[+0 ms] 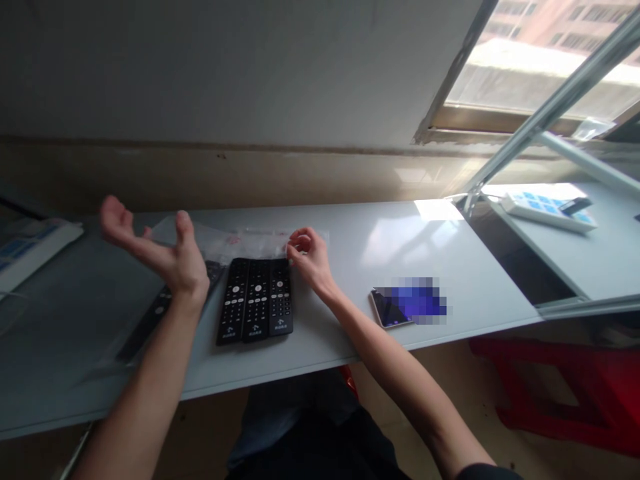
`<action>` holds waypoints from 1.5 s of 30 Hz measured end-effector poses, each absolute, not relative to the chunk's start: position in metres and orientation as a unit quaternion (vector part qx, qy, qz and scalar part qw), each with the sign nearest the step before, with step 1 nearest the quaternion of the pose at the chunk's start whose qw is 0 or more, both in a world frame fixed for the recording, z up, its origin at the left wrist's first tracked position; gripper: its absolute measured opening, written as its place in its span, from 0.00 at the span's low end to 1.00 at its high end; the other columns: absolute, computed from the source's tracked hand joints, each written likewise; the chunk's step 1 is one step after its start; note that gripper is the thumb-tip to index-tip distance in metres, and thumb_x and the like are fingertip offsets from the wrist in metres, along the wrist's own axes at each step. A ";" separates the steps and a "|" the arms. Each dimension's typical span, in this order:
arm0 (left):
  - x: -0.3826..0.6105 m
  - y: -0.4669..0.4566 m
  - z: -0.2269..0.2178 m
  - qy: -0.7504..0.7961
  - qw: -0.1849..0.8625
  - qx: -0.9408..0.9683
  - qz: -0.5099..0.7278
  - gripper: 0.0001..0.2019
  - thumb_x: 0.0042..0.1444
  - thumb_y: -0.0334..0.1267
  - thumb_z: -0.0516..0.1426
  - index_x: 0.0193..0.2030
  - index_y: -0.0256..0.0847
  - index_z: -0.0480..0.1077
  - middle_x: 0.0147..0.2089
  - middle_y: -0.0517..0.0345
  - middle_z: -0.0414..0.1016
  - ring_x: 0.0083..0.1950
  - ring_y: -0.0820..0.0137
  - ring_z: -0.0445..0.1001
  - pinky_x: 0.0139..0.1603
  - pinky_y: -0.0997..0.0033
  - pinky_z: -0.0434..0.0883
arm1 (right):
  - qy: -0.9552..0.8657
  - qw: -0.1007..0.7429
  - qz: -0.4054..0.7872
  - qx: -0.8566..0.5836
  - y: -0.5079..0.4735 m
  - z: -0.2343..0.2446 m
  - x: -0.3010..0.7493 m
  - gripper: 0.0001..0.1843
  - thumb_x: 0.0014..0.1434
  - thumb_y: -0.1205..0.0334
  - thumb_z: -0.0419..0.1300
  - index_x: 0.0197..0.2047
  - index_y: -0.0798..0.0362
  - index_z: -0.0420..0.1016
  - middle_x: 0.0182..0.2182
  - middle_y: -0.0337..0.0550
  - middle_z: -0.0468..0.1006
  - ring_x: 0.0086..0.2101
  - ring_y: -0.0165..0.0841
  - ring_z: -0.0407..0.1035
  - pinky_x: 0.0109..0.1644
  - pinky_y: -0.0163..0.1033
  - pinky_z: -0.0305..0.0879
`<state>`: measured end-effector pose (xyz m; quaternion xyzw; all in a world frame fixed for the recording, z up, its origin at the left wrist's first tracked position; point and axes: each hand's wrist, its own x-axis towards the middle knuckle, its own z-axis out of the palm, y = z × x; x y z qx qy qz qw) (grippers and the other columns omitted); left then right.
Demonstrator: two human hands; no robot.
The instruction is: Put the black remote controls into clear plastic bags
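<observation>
Three black remote controls [257, 301] lie side by side on the grey table, their buttons facing up. Behind their far ends is a clear plastic bag [250, 245], flat on the tabletop. My right hand [309, 257] is at the bag's right part, thumb and fingers curled together in a pinch on its near edge. Raised over the left side, my left hand [163, 257] has its palm turned up, fingers apart and nothing in it. Under and behind the left wrist, another black remote [145, 327] lies aslant in clear plastic, partly hidden by the arm.
A phone [393, 310], partly blurred out, lies right of the remotes. White power strips stand at the far left [43, 250] and on the right-hand table [547, 212]. A metal frame [550, 110] rises by the window. Below right is a red stool [565, 393].
</observation>
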<state>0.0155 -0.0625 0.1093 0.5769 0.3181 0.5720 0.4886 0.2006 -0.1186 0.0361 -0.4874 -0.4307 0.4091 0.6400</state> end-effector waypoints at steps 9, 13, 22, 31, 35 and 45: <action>0.024 -0.067 0.087 0.329 0.252 0.740 0.529 0.15 0.58 0.45 0.73 0.50 0.53 0.79 0.76 0.61 0.64 0.86 0.41 0.33 0.77 0.26 0.57 | -0.486 0.615 0.357 -0.507 -0.123 0.041 0.198 0.03 0.60 0.61 0.67 0.39 0.50 0.81 0.38 0.41 0.84 0.36 0.32 0.73 0.46 0.41 0.72; 0.023 -0.065 0.079 0.342 0.179 0.787 0.480 0.24 0.50 0.43 0.77 0.54 0.54 0.80 0.79 0.57 0.62 0.86 0.40 0.31 0.81 0.25 0.39 | -0.513 0.613 0.317 -0.511 -0.128 0.045 0.197 0.06 0.64 0.62 0.65 0.43 0.48 0.84 0.40 0.43 0.84 0.37 0.34 0.73 0.50 0.44 0.73; 0.018 -0.054 0.063 0.301 0.161 0.867 0.363 0.34 0.56 0.52 0.70 0.69 0.51 0.73 0.64 0.48 0.78 0.75 0.41 0.62 0.81 0.35 0.45 | -0.595 0.605 0.274 -0.453 -0.139 0.059 0.196 0.11 0.73 0.54 0.60 0.42 0.43 0.85 0.43 0.45 0.80 0.48 0.39 0.73 0.59 0.50 0.71; 0.022 -0.059 0.059 0.294 0.110 0.877 0.364 0.19 0.68 0.40 0.57 0.64 0.51 0.76 0.52 0.48 0.76 0.59 0.48 0.67 0.72 0.42 0.60 | -0.531 0.629 0.304 -0.480 -0.132 0.059 0.196 0.08 0.64 0.56 0.68 0.35 0.48 0.77 0.34 0.40 0.80 0.35 0.33 0.71 0.45 0.42 0.70; 0.022 -0.060 0.056 0.297 0.112 0.886 0.338 0.19 0.68 0.41 0.56 0.63 0.50 0.76 0.51 0.47 0.76 0.59 0.48 0.66 0.70 0.41 0.62 | -0.542 0.615 0.324 -0.473 -0.129 0.054 0.196 0.09 0.65 0.54 0.68 0.35 0.48 0.79 0.35 0.40 0.80 0.35 0.33 0.70 0.44 0.41 0.69; 0.028 -0.062 0.054 0.304 0.151 0.870 0.358 0.10 0.62 0.40 0.61 0.50 0.47 0.77 0.50 0.46 0.78 0.59 0.44 0.69 0.66 0.40 0.64 | -0.596 0.554 0.271 -0.514 -0.124 0.040 0.201 0.04 0.62 0.63 0.73 0.34 0.47 0.87 0.36 0.40 0.78 0.42 0.36 0.72 0.54 0.47 0.69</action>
